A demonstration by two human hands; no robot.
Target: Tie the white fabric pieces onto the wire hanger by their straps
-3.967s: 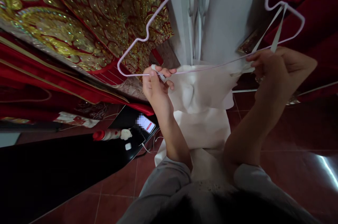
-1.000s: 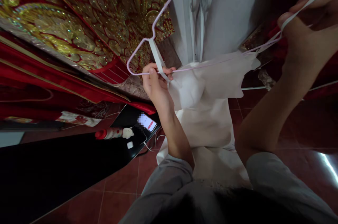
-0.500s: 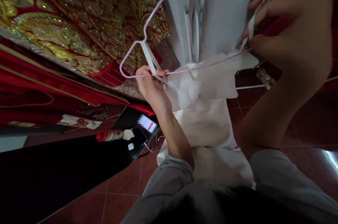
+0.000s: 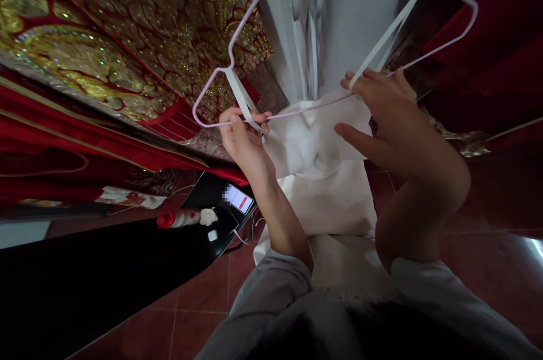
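A pale lilac wire hanger (image 4: 254, 6) hangs in front of me with a white garment (image 4: 326, 179) draped below it. Both white straps sit in the hanger's shoulder notches. My left hand (image 4: 244, 136) pinches the hanger's bottom bar and the left strap (image 4: 240, 94) near the left corner. My right hand (image 4: 388, 114) rests against the garment's upper right edge, fingers spread, just under the right strap (image 4: 382, 43).
Red fabric with gold sequin embroidery (image 4: 127, 37) hangs at the left, dark red velvet (image 4: 487, 54) at the right, a white post (image 4: 352, 20) behind. A black table (image 4: 106, 269) carries a phone (image 4: 236, 198), a red-capped bottle (image 4: 178, 217) and a small white charger. Red floor tiles (image 4: 487, 258) lie below.
The left strap went onto the hanger's left notch. My right hand lifted the right strap up over the right shoulder notch, then came down to the garment's top edge with fingers spread.
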